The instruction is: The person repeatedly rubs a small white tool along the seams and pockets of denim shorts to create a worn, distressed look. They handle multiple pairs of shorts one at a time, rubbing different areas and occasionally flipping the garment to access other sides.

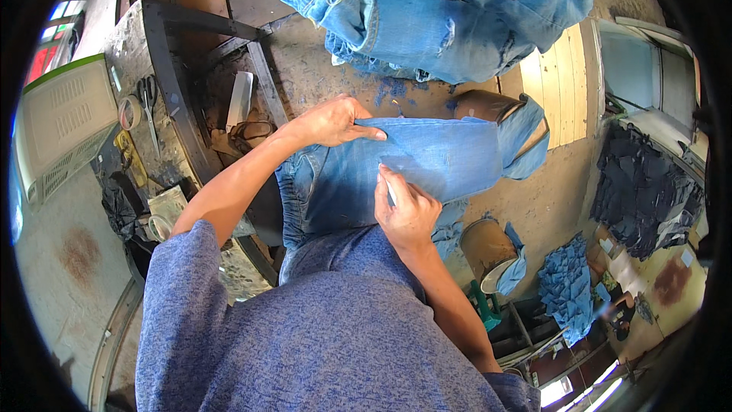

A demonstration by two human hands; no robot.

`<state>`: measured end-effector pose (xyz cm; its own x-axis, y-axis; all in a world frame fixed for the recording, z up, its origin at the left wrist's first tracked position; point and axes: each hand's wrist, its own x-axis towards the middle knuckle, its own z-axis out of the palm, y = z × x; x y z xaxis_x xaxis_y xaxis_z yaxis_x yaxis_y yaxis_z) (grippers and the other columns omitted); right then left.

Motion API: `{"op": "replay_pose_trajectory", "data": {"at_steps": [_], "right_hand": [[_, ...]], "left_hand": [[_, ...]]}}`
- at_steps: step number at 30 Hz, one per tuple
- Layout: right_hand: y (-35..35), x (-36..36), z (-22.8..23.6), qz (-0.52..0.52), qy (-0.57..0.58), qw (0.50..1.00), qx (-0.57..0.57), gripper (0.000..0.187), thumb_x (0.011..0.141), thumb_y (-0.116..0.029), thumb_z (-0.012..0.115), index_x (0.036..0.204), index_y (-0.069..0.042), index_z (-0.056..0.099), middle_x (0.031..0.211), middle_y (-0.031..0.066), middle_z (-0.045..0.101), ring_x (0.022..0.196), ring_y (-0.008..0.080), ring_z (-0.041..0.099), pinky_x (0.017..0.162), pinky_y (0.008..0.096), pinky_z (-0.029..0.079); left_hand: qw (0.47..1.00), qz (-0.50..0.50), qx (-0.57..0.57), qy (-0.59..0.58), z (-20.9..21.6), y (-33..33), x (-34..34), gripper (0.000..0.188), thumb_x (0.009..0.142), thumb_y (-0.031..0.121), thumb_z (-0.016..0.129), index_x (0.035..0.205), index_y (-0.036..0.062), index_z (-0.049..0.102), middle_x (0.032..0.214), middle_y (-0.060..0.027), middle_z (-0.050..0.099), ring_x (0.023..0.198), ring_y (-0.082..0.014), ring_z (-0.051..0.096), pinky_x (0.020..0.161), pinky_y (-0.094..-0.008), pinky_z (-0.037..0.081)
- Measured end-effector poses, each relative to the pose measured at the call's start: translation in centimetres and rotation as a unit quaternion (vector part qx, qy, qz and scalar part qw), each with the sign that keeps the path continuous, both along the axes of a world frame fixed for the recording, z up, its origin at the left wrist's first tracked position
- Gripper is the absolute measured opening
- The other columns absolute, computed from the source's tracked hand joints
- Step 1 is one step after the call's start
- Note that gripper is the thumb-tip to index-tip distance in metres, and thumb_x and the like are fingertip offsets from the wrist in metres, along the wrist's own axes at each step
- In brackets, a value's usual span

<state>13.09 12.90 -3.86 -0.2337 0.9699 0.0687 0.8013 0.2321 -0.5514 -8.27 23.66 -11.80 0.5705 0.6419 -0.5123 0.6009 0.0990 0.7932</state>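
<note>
The blue jeans (pixel 457 160) lie before the person, one leg seemingly part-worked: a darker patch shows mid-leg. Frayed tears mark the heap of jeans (pixel 488 23) beyond. The left hand (pixel 335 120) pinches the leg's upper edge; the right hand (pixel 410 212) has its fingertips together, contents too small to tell. A narrow strip of floor (pixel 427 99) separates leg from heap.
</note>
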Motion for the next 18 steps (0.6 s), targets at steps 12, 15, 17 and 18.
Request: {"op": "replay_pose_trajectory", "data": {"at_steps": [12, 15, 17, 18], "right_hand": [[-0.7, -2.4, 1.9, 0.01, -0.163, 0.982, -0.089, 0.014, 0.09, -0.015, 0.076, 0.104, -0.014, 0.075, 0.062, 0.0078, 0.069, 0.053, 0.025, 0.069, 0.046, 0.0386, 0.051], [-1.3, -1.9, 1.8, -0.023, -0.096, 0.991, -0.085, 0.013, 0.09, -0.015, 0.076, 0.103, -0.014, 0.076, 0.064, 0.0081, 0.07, 0.054, 0.0247, 0.07, 0.048, 0.0375, 0.052], [-0.4, -1.8, 0.5, -0.076, -0.003, 0.995, -0.059, 0.013, 0.091, -0.016, 0.076, 0.103, -0.014, 0.077, 0.064, 0.0081, 0.071, 0.055, 0.0242, 0.07, 0.049, 0.0365, 0.053], [-0.1, -1.8, -0.1, -0.066, 0.0, 0.997, -0.043, 0.013, 0.091, -0.016, 0.076, 0.103, -0.013, 0.077, 0.064, 0.0081, 0.071, 0.055, 0.0241, 0.071, 0.05, 0.0361, 0.053]], "left_hand": [[0.992, 0.086, 0.053, -0.076, -0.4, -0.8, 0.0, 0.037, 0.095, 0.036, 0.079, 0.095, -0.0008, 0.078, 0.078, -0.0246, 0.068, 0.064, -0.039, 0.055, 0.064, -0.0451, 0.049], [0.99, 0.106, 0.023, -0.09, -0.7, -0.8, 0.1, 0.035, 0.096, 0.036, 0.079, 0.099, 0.0008, 0.079, 0.079, -0.0245, 0.069, 0.06, -0.0324, 0.053, 0.064, -0.0436, 0.049], [0.989, 0.108, -0.008, -0.1, -0.9, -0.6, 0.0, 0.034, 0.096, 0.036, 0.079, 0.101, 0.0019, 0.08, 0.08, -0.0242, 0.07, 0.059, -0.0283, 0.054, 0.064, -0.043, 0.049], [0.989, 0.104, -0.008, -0.102, -1.0, -0.5, 0.0, 0.034, 0.096, 0.036, 0.079, 0.101, 0.0019, 0.08, 0.079, -0.0241, 0.07, 0.059, -0.0269, 0.054, 0.063, -0.0426, 0.049]]}}
